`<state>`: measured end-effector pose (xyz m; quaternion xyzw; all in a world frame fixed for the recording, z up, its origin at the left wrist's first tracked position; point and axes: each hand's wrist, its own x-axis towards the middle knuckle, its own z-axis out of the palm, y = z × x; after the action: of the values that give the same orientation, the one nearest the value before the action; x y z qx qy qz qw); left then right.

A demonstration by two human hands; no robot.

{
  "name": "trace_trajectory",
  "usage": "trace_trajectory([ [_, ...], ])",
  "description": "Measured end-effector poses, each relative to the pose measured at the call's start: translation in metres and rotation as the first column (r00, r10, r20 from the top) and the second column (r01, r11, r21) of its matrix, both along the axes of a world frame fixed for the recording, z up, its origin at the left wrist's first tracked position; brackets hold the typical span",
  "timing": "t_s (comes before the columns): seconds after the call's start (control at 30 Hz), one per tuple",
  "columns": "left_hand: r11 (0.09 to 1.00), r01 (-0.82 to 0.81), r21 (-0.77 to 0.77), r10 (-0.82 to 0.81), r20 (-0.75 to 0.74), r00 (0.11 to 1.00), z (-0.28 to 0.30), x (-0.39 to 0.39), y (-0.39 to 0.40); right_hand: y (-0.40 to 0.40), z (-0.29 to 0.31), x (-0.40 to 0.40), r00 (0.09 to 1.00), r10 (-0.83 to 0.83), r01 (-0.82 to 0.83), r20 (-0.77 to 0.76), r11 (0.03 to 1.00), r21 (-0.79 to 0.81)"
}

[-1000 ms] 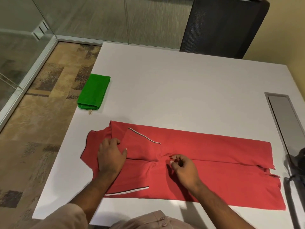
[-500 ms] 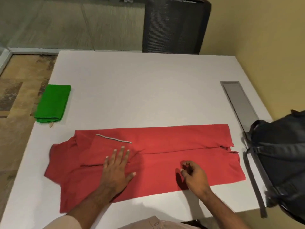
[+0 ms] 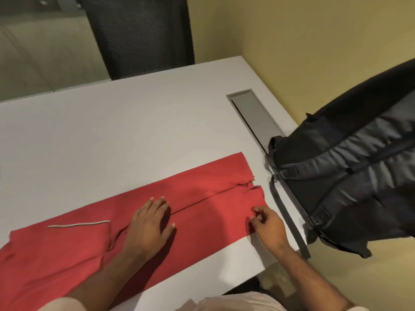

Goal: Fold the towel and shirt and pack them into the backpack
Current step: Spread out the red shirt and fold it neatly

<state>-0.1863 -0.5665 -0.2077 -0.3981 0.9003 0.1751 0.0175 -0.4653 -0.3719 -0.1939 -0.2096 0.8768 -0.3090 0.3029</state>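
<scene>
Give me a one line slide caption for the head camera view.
Left hand flat on the red shirt, right hand curled at its hem, black backpack beside it.

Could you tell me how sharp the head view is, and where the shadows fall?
Head view: slightly soft throughout, the backpack most smeared; wide-angle bending tilts the table edges; soft dark shadows lie on the red shirt right of the left hand and left of the right hand; no glare.
</scene>
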Motion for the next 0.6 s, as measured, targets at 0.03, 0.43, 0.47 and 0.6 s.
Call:
trace_trajectory([
  [0.03,0.999,0.050,0.012,-0.050,0.004,0.999,0.004,-0.020,-0.003,0.002,0.000,-0.006,1.000,-0.025,0.025,0.000,1.000,0.001],
  [0.43,0.919,0.394,0.005,-0.394,0.025,0.919,0.028,-0.227,-0.052,0.022,-0.020,-0.031,0.901,-0.420,0.411,0.110,0.907,0.091],
  [0.47,0.932,0.361,0.025,-0.362,0.013,0.932,0.026,-0.239,-0.058,0.020,-0.022,-0.030,0.876,-0.454,0.444,0.164,0.891,0.095],
  [0.6,0.959,0.107,0.261,-0.098,-0.048,0.994,0.013,-0.281,-0.076,0.017,-0.030,-0.033,0.815,-0.489,0.486,0.310,0.869,0.093],
])
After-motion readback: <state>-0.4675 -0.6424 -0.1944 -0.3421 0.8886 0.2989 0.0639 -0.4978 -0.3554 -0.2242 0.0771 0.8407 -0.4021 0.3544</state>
